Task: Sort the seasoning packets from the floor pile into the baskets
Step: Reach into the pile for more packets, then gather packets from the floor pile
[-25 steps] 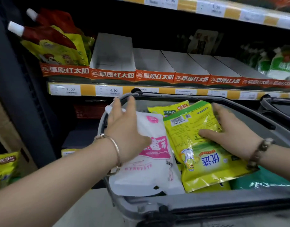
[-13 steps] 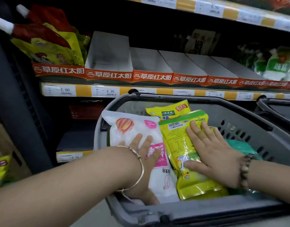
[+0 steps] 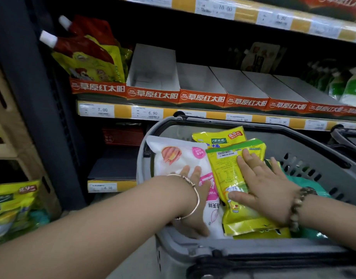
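Pressing down flat-palmed and grasping nothing, left grip point(image 3: 196, 200) on the white-and-pink plastic packet point(image 3: 173, 158), right grip point(image 3: 263, 190) on the yellow-green foil packet point(image 3: 223, 174), seemingly to bed both inside the grey plastic basket point(image 3: 253, 248)

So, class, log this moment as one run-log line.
left hand flat on white packet | right hand flat on yellow packet | both packets in grey basket
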